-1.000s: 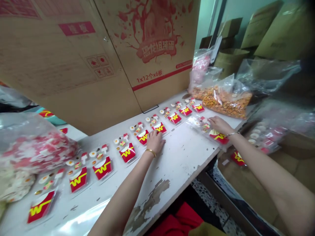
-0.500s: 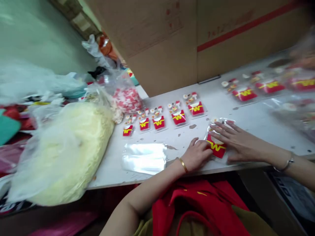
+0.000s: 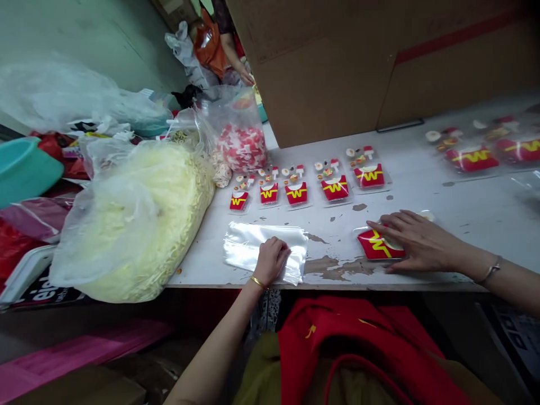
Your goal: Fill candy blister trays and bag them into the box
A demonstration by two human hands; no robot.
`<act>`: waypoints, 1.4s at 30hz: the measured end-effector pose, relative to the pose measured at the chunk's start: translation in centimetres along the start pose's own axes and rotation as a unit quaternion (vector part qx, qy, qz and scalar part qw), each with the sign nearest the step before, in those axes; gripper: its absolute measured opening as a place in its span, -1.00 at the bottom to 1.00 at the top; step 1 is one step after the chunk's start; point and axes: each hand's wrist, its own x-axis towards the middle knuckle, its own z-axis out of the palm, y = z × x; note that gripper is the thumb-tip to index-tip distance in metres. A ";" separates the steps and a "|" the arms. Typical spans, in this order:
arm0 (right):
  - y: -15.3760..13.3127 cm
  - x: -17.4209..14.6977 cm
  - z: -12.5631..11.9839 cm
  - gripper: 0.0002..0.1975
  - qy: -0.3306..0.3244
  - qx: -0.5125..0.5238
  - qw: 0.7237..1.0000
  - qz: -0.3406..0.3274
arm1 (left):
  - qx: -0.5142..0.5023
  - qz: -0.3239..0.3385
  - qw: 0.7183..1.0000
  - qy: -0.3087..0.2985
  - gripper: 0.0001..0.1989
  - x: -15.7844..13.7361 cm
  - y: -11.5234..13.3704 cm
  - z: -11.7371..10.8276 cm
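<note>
My left hand (image 3: 272, 260) rests on a stack of clear plastic bags (image 3: 242, 244), its fingers bent and drawn together on the top bag near the right end. My right hand (image 3: 417, 242) lies with fingers stretched out over a clear packet. In that packet, a red fries-box piece with a yellow W (image 3: 379, 245) shows to the left of the fingers. The palm hides most of the packet's other contents.
Several filled packets (image 3: 334, 188) stand in a row behind, with more packets (image 3: 472, 160) at the right. A large bag of pale yellow pieces (image 3: 169, 208), a bag of red-and-white pieces (image 3: 242, 149) and a cardboard box (image 3: 320, 73) border the table. Another person's arm (image 3: 232, 53) shows behind.
My left hand has left the packet and moved left onto the clear bags. My right hand stays on the packet, which now lies turned. The view has shifted, and another person's arm has appeared.
</note>
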 end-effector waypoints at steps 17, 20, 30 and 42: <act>-9.2 4.7 -2.0 -0.05 0.030 0.060 0.998 0.009 | -0.082 0.015 0.997 -0.005 -0.82 1.8 1.5 0.3; -10.6 5.3 -2.9 -0.05 0.014 0.068 0.997 -0.017 | -0.174 0.040 0.984 -0.018 -0.77 2.5 2.5 0.0; -10.9 5.3 -1.9 0.02 -0.033 0.055 0.998 0.001 | -0.169 0.203 0.962 -0.071 -0.74 4.5 5.1 0.6; -12.1 4.6 -1.0 -0.05 -0.014 0.040 0.996 0.074 | 0.038 0.102 0.994 -0.005 -0.55 1.7 10.2 1.2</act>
